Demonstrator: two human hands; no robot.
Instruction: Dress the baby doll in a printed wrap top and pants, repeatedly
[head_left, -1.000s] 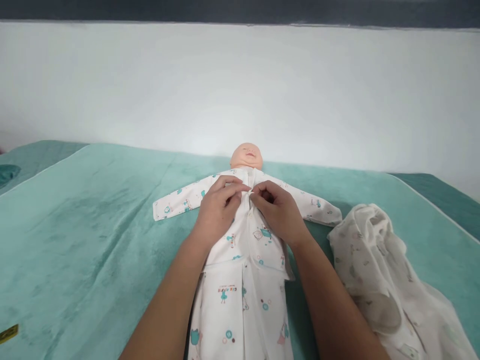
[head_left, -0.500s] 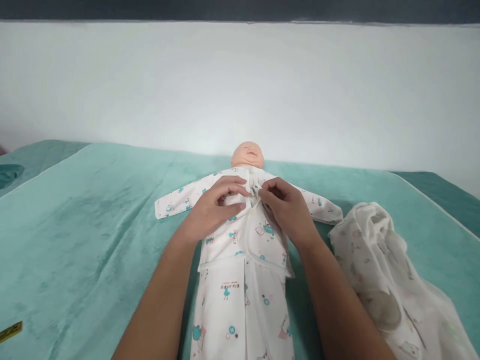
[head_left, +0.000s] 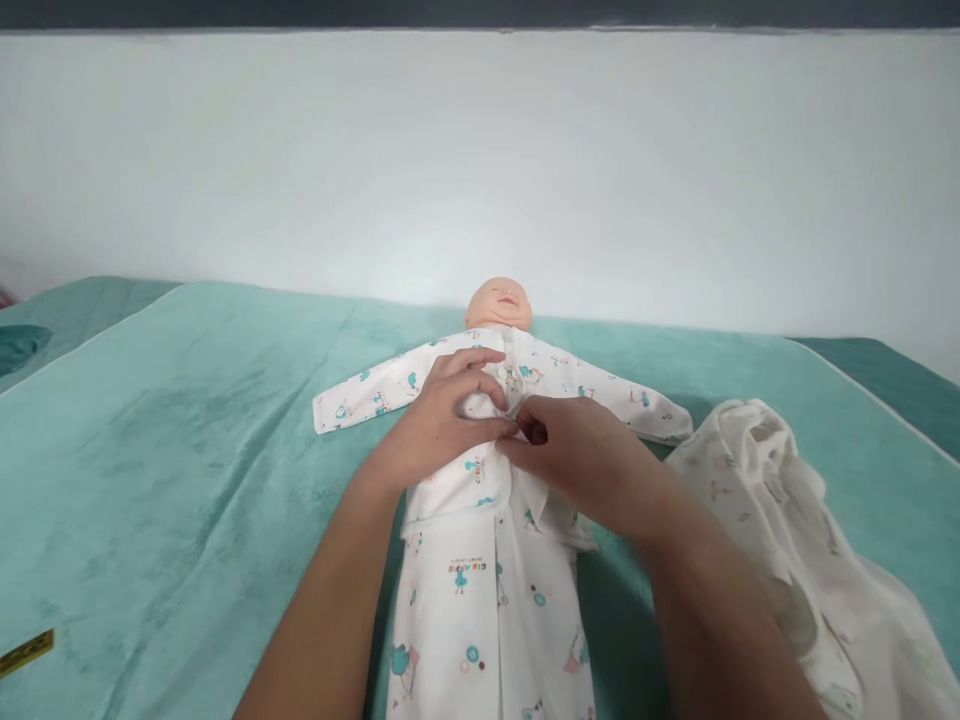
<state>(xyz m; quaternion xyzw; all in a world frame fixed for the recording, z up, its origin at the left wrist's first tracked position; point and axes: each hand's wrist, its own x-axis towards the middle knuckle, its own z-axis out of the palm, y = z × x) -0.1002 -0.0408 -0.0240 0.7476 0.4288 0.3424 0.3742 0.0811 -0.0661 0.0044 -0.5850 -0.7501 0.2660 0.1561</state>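
Observation:
A baby doll (head_left: 499, 303) lies on its back, dressed in a white baby shirt (head_left: 454, 500) with a teal animal print and matching pants (head_left: 480, 610). My left hand (head_left: 454, 420) rests on the chest, fingers curved and apart; its thumb reaches the shirt's front edge beside my right fingertips. My right hand (head_left: 574, 450) pinches that front edge at mid-chest, and the right front panel is drawn up and bunched under it. Small fastenings show near the neckline. The exact spot between my right fingertips is hidden.
A heap of white printed baby clothing (head_left: 780, 520) lies to the right of the doll. A teal plush cover (head_left: 187, 430) spreads beneath everything, against a white wall (head_left: 480, 150). A yellow strip with dark marks (head_left: 26, 653) lies at the lower left.
My right hand has moved down and left from the upper chest to mid-chest, turning sideways and pulling the front panel with it. My left thumb has shifted right toward it.

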